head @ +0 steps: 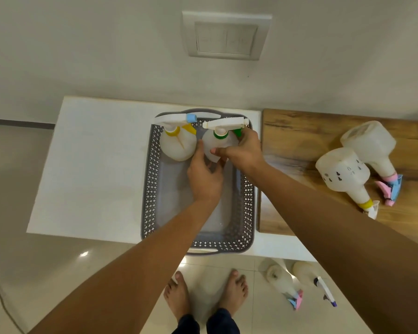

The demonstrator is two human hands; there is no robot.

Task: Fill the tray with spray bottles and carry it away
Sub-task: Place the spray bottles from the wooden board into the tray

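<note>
A grey perforated tray (pixel 150 189) sits on a white table (pixel 94 165). Two white spray bottles stand upright at its far end: one with a yellow collar (pixel 176 145) on the left, one with a green collar (pixel 217 141) on the right. Both my hands hold the green-collared bottle. My right hand (pixel 241 148) grips its neck and shoulder from the right, and my left hand (pixel 204 177) cups its lower body from the front. Two more white bottles lie on their sides on the wooden surface to the right: one with a yellow collar (pixel 343 172), one with a pink and blue trigger (pixel 369 145).
The wooden surface (pixel 299 153) adjoins the white table on the right. Two more spray bottles (pixel 282 280) (pixel 307 273) lie on the tiled floor below, right of my bare feet (pixel 205 292). A wall with a switch plate (pixel 227 36) stands behind the table.
</note>
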